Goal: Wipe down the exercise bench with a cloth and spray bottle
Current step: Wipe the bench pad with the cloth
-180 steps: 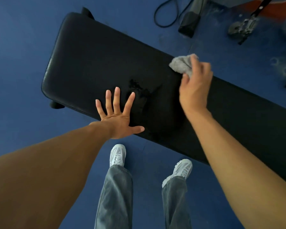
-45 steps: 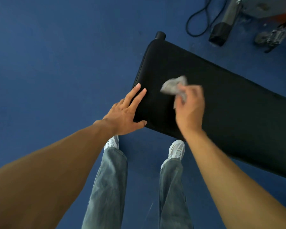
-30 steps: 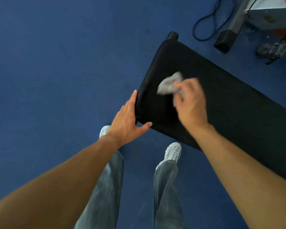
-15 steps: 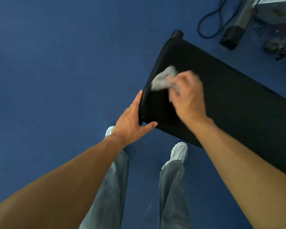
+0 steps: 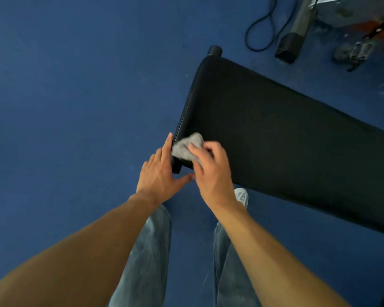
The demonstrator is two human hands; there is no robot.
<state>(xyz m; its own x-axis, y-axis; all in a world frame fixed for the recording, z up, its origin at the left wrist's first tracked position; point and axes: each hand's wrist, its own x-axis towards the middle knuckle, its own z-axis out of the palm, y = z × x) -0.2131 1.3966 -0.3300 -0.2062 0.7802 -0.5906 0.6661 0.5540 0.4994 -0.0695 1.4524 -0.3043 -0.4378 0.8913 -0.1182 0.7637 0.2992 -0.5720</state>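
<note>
The black padded exercise bench (image 5: 286, 134) runs from the centre to the right edge of the view. My right hand (image 5: 213, 171) grips a crumpled grey cloth (image 5: 186, 147) and holds it on the bench's near left corner. My left hand (image 5: 160, 171) lies with straight fingers flat against the bench's end edge, thumb under the corner, right next to the cloth. No spray bottle is in view.
Blue floor (image 5: 75, 107) lies all around. A black cable loop (image 5: 262, 29), a grey post with a black foot (image 5: 290, 45) and a metal part (image 5: 353, 52) sit beyond the bench at the top right. My legs and a white shoe (image 5: 241, 197) stand below.
My right hand has drawn the cloth along the bench's end edge toward me, down to the near corner. My left hand stays against that end, now touching the cloth.
</note>
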